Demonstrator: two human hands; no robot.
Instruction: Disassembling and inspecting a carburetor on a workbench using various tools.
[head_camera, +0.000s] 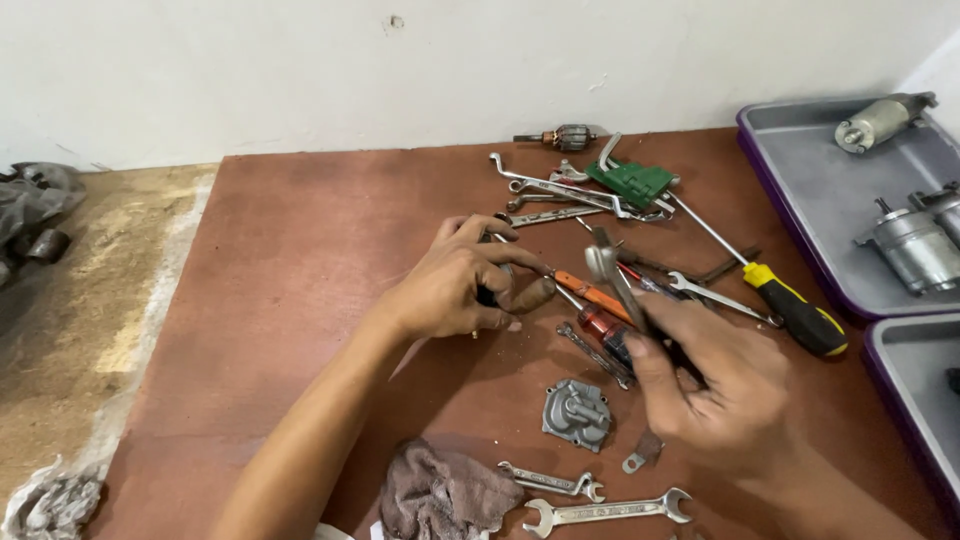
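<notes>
My left hand (462, 285) is curled over a small dark part (530, 296) on the brown board, its fingers closed round it. My right hand (712, 378) grips a steel wrench (612, 273) by its shaft, the ring end pointing up and away, just right of the left hand. Under and between the hands lie an orange-handled screwdriver (592, 293) and a red-handled tool (603, 327). A grey cast metal cover (577, 413) sits below the hands.
More wrenches (560, 190), a green plastic piece (631, 181), a small armature (568, 136) and a yellow-black screwdriver (797, 310) lie further back. Two spanners (606, 511) and a rag (440, 492) lie near me. Purple-rimmed grey trays (803, 225) with starter motors (912, 248) stand at right.
</notes>
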